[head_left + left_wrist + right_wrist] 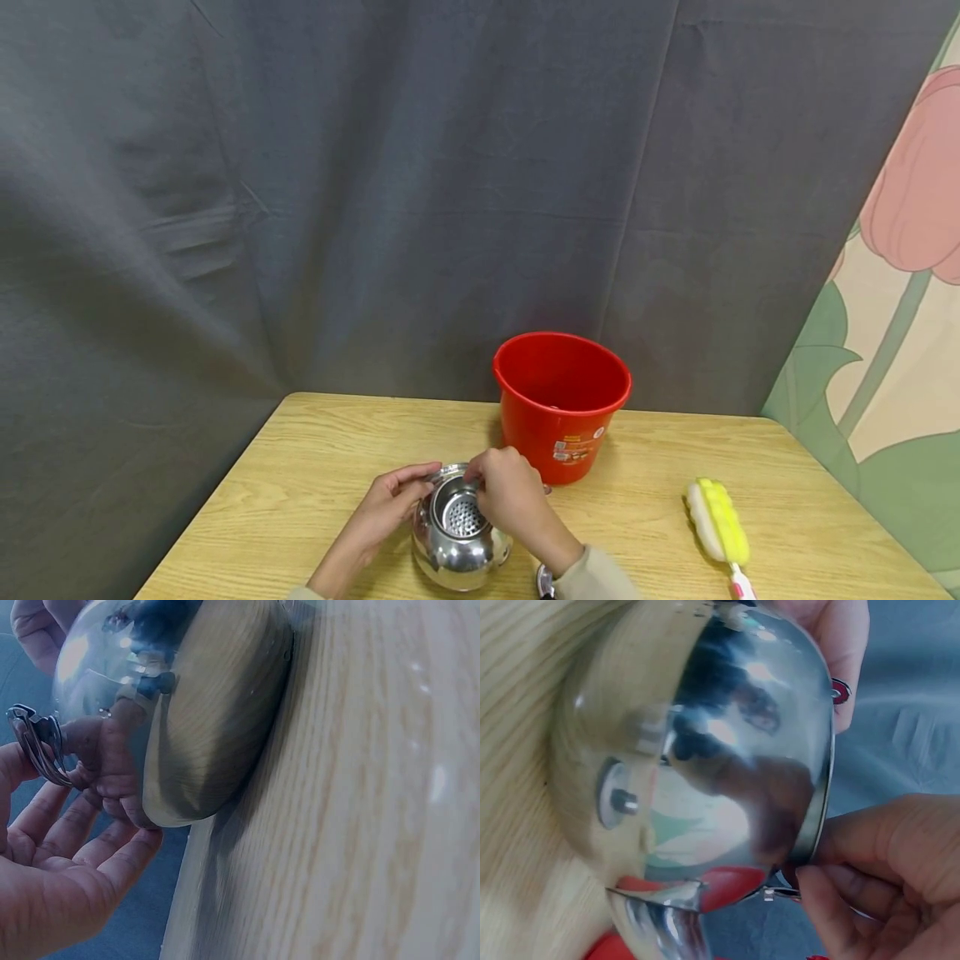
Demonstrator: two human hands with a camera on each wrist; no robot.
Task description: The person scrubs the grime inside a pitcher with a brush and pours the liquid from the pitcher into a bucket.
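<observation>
A shiny steel kettle stands upright on the table, lidless, with a perforated strainer in its mouth. My left hand is at its left side. Thumb and fingers hold it around the metal handle joint, fingertips against the body. From the right, my right hand reaches over the mouth; its curled fingers pinch the strainer's edge at the rim, partly hidden. In the right wrist view, that hand is above the kettle's spout. A small lid lies beside the right forearm, partly covered.
Behind the kettle stands a red bucket. To the right, a yellow and white sponge brush with a white and pink handle lies on the wooden table. A grey curtain hangs along the back edge.
</observation>
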